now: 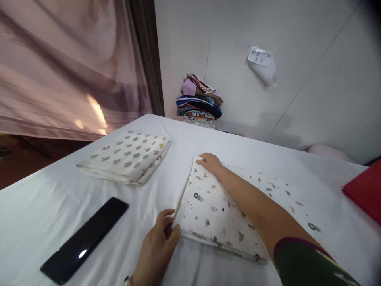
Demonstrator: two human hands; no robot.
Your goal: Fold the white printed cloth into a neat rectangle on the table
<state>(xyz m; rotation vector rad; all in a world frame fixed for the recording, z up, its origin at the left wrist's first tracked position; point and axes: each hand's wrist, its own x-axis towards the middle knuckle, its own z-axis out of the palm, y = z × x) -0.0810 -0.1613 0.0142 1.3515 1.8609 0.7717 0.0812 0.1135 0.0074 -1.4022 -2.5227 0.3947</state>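
A white printed cloth (214,206), folded into a flat rectangle, lies on the white sheet in front of me. My right hand (210,162) reaches across it and rests with its fingers curled over the far left corner. My left hand (159,238) pinches the near left corner between thumb and fingers.
A second folded white cloth with green prints (127,155) lies to the left. A black phone (86,238) sits near the front left. A stack of folded clothes (199,101) stands against the wall. A red object (364,190) lies at the right edge.
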